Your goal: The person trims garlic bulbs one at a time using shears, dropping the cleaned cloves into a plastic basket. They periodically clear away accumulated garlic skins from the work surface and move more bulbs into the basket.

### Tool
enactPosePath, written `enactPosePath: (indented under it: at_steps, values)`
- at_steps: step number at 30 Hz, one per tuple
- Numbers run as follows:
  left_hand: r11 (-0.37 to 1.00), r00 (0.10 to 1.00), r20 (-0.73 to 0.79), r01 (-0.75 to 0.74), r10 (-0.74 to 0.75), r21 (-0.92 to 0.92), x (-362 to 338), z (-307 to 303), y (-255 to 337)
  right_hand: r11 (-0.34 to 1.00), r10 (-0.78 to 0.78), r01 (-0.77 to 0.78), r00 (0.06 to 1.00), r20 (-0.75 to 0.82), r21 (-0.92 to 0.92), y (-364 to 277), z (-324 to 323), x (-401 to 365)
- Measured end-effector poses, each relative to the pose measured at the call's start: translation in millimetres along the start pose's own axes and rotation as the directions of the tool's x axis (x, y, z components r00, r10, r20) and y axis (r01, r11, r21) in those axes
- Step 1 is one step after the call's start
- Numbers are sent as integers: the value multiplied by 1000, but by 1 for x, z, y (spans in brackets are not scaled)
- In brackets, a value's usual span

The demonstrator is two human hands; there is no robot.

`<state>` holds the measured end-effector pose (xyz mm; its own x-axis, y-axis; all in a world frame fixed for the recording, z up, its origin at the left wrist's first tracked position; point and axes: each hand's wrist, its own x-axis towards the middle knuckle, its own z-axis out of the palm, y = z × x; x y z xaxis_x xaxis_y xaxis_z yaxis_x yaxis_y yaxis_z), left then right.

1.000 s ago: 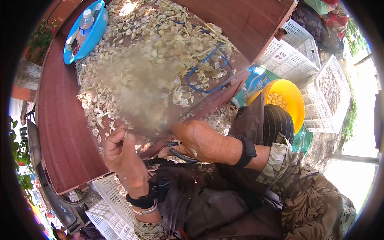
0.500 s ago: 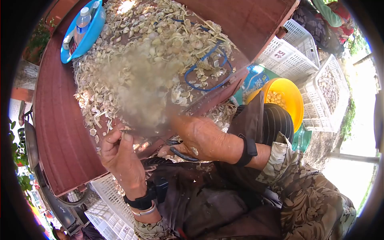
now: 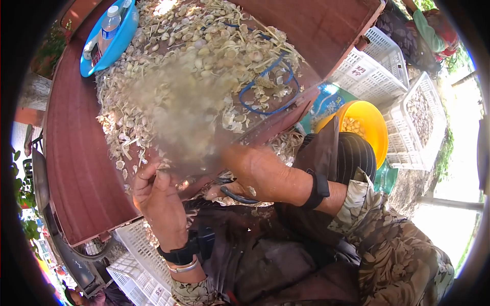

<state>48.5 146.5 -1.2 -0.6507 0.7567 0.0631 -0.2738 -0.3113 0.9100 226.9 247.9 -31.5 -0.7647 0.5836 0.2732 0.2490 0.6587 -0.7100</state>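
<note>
A reddish-brown table [image 3: 76, 153] carries pale beige and cream garlic [image 3: 204, 56], a loop of bright blue cord [image 3: 265, 89] and a sky-blue basin [image 3: 122, 35]. Beside it are a yellow-orange bowl [image 3: 377, 127], white crates [image 3: 372, 71] with a lattice pattern, and a teal and blue bag [image 3: 326, 102]. The person's sleeve [image 3: 398, 245] is brown with a cream leaf-and-flower print, the apron [image 3: 265, 255] is dark brown, the knee fabric [image 3: 352, 158] is black with thin pale stripes, both wristbands [image 3: 319, 188] are black, and the scissors [image 3: 235, 196] have dark blue-black handles.
</note>
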Motion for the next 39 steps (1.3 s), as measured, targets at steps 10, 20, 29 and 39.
enactPosePath:
  at_steps: [10, 20, 29, 39]
  values:
    - [430, 936, -245, 118, 252, 895, -85, -164, 83, 952, 39, -39, 999, 7, 304, 9, -13, -8]
    - [13, 848, 526, -528, 69, 849, 9, 12, -32, 882, 179, -52, 956, -232, 468, 27, -31, 1]
    - [345, 945, 327, -311, 12, 886, 66, 21, -19, 821, 214, -71, 958, -190, 566, 37, -45, -3]
    - [-65, 893, 436, -445, -115, 893, 131, -43, -36, 840, 219, -95, 960, -173, 534, 39, -42, -6]
